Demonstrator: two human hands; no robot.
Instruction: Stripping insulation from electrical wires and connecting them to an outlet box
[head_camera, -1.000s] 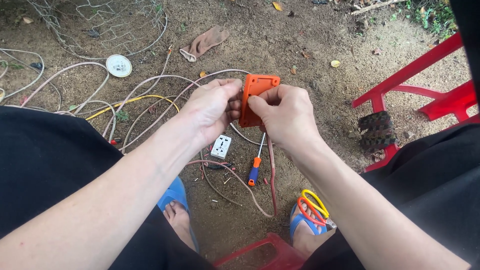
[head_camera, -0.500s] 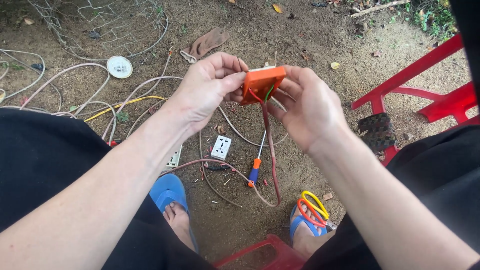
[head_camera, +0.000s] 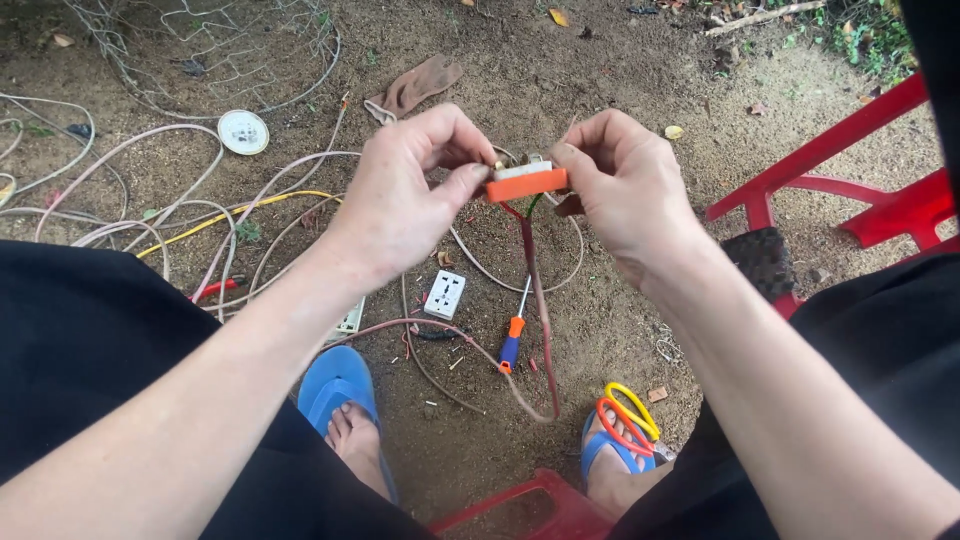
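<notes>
The orange socket box (head_camera: 527, 184) sits edge-on between our two hands, raised over the dirt ground (head_camera: 640, 60) at about the middle of the view. Our left hand (head_camera: 405, 195) pinches its left end between thumb and forefinger, and our right hand (head_camera: 625, 185) grips the right end the same way, the other fingers curled loosely. Small metal terminals show along the top edge. A brown cable (head_camera: 540, 310) with thinner red and green cores runs out of the underside and hangs down towards our feet.

We judge the work to be at the wiring stage: the box is open, with its cores led in but not closed up. We cannot tell whether the cores are already clamped. The next move calls for a steady hold with one hand while the other is freed for a tool.

Just below the box on the ground lie a white socket faceplate (head_camera: 445, 294) and a screwdriver (head_camera: 512, 340) with an orange and blue handle. Scissors (head_camera: 625, 415) with yellow and orange loops rest by our right blue sandal (head_camera: 600, 450). Pale cables (head_camera: 150, 150) and a yellow wire (head_camera: 230, 215) sprawl towards the left edge of the ground, near a white round disc (head_camera: 243, 131). A brown glove (head_camera: 415, 88) lies further up, and a red chair (head_camera: 850, 190) stands at the right edge.
</notes>
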